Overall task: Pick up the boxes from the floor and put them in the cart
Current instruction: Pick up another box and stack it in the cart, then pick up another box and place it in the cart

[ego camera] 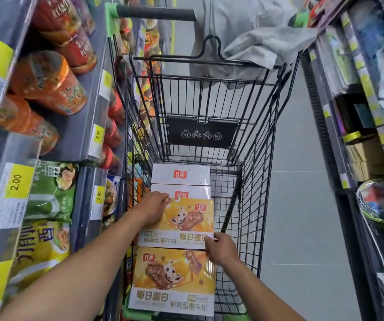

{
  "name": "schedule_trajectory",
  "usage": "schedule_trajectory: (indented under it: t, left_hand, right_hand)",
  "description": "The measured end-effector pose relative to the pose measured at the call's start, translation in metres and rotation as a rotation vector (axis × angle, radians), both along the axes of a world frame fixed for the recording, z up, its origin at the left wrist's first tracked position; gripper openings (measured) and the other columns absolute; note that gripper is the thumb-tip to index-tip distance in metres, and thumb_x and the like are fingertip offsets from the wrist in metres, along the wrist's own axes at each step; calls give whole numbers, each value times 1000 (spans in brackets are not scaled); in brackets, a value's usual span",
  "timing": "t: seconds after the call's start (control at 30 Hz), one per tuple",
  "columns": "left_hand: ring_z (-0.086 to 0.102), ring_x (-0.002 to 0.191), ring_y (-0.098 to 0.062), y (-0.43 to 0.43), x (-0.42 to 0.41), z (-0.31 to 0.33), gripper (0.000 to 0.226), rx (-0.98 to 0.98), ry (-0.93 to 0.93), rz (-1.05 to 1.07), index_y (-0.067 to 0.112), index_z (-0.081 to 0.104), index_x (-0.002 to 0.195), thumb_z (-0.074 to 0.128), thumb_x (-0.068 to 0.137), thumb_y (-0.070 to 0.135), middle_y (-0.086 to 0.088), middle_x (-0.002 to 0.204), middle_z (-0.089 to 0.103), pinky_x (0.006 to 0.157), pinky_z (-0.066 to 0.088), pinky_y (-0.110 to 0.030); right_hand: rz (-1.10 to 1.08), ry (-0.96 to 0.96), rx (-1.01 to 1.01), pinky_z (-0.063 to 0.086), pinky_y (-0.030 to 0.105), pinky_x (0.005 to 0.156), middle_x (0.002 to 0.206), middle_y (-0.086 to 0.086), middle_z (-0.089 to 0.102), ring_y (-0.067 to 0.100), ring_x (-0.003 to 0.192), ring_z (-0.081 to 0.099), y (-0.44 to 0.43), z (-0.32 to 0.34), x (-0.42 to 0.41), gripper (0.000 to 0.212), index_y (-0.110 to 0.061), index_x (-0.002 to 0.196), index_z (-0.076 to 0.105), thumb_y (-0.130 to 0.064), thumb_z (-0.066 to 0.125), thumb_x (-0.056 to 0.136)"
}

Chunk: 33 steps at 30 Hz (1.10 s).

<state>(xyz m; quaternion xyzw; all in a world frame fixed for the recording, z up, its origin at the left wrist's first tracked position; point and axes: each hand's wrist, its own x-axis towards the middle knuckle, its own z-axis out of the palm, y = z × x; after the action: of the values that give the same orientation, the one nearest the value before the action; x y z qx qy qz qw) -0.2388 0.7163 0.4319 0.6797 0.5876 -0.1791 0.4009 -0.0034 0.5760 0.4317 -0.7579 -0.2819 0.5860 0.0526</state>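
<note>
Hands grip orange snack box (187,222) inside black wire cart (251,186): left hand (152,208) curled over far left corner, right hand (221,249) pinching near right edge. Two white boxes (181,181) beyond left hand; matching orange box (174,279) nearer than right hand.

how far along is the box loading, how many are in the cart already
Done: three boxes already lie in the cart, two white-topped ones at the far end and an orange one nearest the camera. In hand: the left hand and right hand grip a fourth box, lowering it between them. Left: the floor beside the cart shows no boxes, though much of it is hidden.
</note>
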Motion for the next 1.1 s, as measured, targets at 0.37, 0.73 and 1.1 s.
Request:
schedule_trajectory:
  t: [0.37, 0.73, 1.1]
  left_hand:
    - [33, 144, -27, -17, 24, 24, 65, 29, 1, -57, 26, 34, 154, 61, 96, 38, -2, 157, 39, 117, 31, -51]
    - [-5, 156, -18, -61, 115, 107, 82, 270, -111, -327, 36, 7, 161, 43, 95, 69, 8, 170, -1, 123, 2, -57]
    - [5, 156, -24, -189, 275, 193, 92, 550, -330, -717, 37, 14, 160, 22, 82, 85, 3, 170, 11, 120, 14, -63]
  right_hand:
    - [31, -44, 133, 46, 41, 107, 156, 6, 45, 25, 134, 53, -7, 41, 20, 65, -15, 158, 33, -39, 58, 102]
    - [-63, -272, 537, 39, 31, 112, 150, -7, 41, 12, 136, 46, -66, 141, 101, 66, -28, 152, 38, -56, 59, 96]
    - [-393, -618, 725, 23, 30, 122, 158, -3, 38, 12, 148, 29, -265, 205, 214, 68, -21, 152, 41, -50, 65, 95]
